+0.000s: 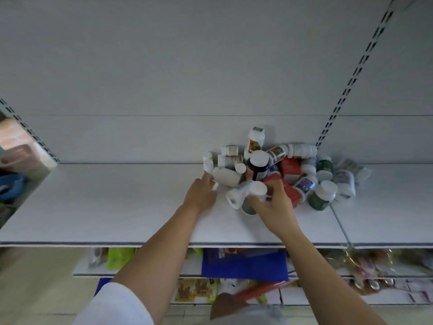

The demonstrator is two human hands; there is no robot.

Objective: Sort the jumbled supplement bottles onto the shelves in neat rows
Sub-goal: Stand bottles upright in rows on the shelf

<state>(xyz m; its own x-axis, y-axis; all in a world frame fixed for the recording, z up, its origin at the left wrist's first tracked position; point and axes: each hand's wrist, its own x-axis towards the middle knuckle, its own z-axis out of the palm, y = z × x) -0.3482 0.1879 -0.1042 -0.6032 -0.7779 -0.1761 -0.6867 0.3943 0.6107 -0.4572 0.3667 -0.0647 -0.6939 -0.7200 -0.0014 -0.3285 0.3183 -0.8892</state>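
Picking from jumbled white-capped plastic supplement bottles (288, 165).
Left hand (200, 194) is pinching a small orange-labelled bottle (214, 185) at nine o'clock; right hand (275, 205) is gripping a white bottle (241, 195).

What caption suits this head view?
Left hand and right hand pick supplement bottles from a jumbled pile on a white shelf.
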